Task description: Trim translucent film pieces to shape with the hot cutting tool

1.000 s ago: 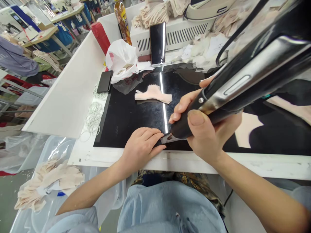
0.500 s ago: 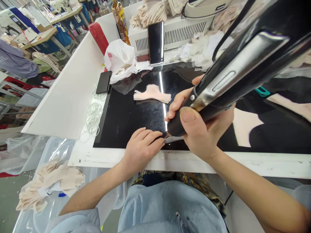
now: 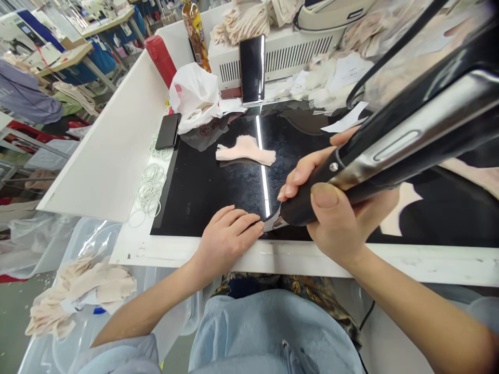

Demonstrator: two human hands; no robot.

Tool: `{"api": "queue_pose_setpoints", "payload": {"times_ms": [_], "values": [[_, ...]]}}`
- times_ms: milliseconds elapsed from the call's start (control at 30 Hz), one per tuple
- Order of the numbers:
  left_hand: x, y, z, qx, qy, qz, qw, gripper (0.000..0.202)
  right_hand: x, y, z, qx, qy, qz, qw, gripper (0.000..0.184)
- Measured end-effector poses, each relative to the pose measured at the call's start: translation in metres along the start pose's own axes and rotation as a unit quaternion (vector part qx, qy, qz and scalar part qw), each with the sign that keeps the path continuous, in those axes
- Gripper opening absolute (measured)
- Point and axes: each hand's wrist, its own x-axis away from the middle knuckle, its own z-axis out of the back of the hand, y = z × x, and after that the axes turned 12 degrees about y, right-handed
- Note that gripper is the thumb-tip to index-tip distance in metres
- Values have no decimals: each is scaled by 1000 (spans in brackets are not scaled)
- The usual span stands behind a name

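Note:
My right hand (image 3: 335,223) is wrapped round the lower end of a long black handheld tool (image 3: 390,150) with a silver side panel. Its thumb lies on top, and the tool slants up to the right, out of view. My left hand (image 3: 230,236) lies flat near the front edge of the glossy black work surface (image 3: 195,208), fingers stretched out. Between its fingertips and the tool's lower end shows a small greyish shiny strip (image 3: 275,223), whose kind I cannot make out. Beyond the hands rests a pale pink cut fabric piece (image 3: 245,150).
On the left lie white elastic rings (image 3: 149,189) and a dark phone (image 3: 167,131). Behind stand a white plastic bag (image 3: 195,96), a red flask (image 3: 159,59), a drink bottle (image 3: 196,36) and an upright phone (image 3: 252,67). Another pale fabric piece (image 3: 401,208) lies to the right.
My right hand and the black tool have moved to the right, away from my left hand. A white slip of paper now shows behind the tool. My left hand stays in place.

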Motion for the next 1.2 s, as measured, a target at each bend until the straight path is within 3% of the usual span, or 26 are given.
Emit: {"api": "queue_pose_setpoints", "payload": {"times_ms": [233, 1000, 1200], "values": [[2, -2, 3, 33, 5, 12, 999, 19, 0, 6, 0, 22, 1, 7, 1000, 43], [10, 2, 5, -32, -6, -69, 997, 28, 6, 8, -17, -35, -16, -1, 999, 38], [11, 3, 5, -20, -2, -56, 998, 26, 7, 11, -16, -23, 21, 6, 1000, 37]]}}
